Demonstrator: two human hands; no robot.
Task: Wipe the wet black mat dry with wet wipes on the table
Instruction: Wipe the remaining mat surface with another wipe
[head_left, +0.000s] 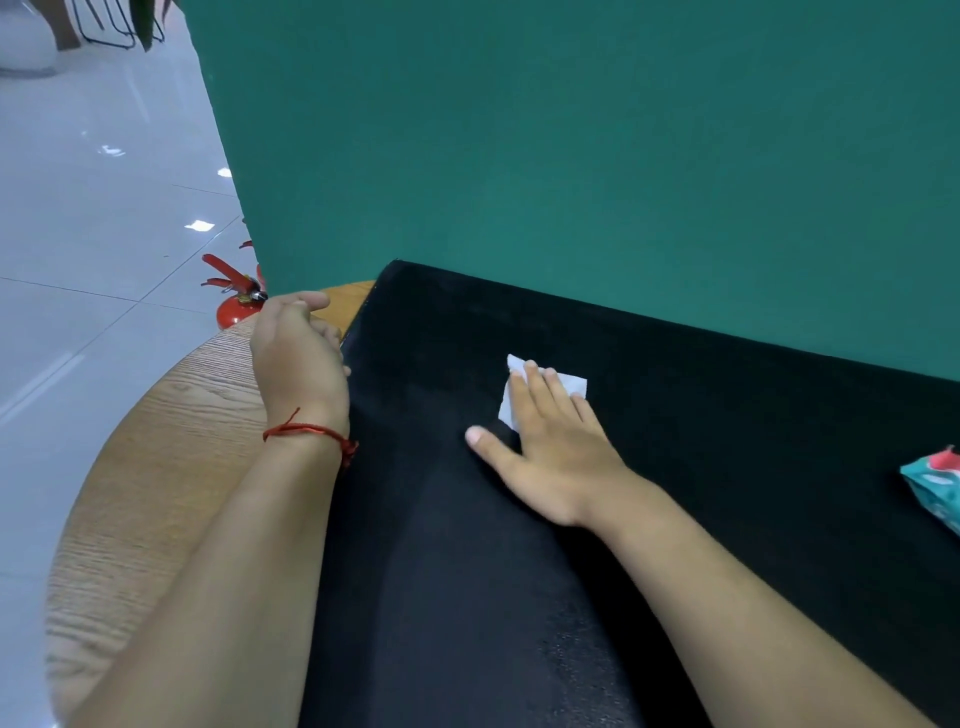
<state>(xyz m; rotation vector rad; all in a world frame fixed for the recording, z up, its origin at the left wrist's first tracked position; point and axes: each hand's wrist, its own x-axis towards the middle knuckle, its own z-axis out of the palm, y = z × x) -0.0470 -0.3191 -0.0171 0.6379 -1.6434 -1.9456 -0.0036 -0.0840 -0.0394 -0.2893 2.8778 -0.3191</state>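
Right hand (550, 457) flat, left hand (298, 358) curled

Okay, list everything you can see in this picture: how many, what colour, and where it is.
mat: one, black, covering most of the table
wipe: one, white, on the mat under the right hand's fingers
wipes pack: one, teal with red, on the mat at the right edge, partly cut off
table: one, light wood, bare part left of the mat
board: one, green, upright behind the mat
fire extinguisher: at least one, red, on the floor beyond the table
floor: pale glossy tiles, left
bracelet: one, red string, left wrist
left hand: at the mat's left edge, fingers curled; grip unclear
right hand: flat, pressing the wipe
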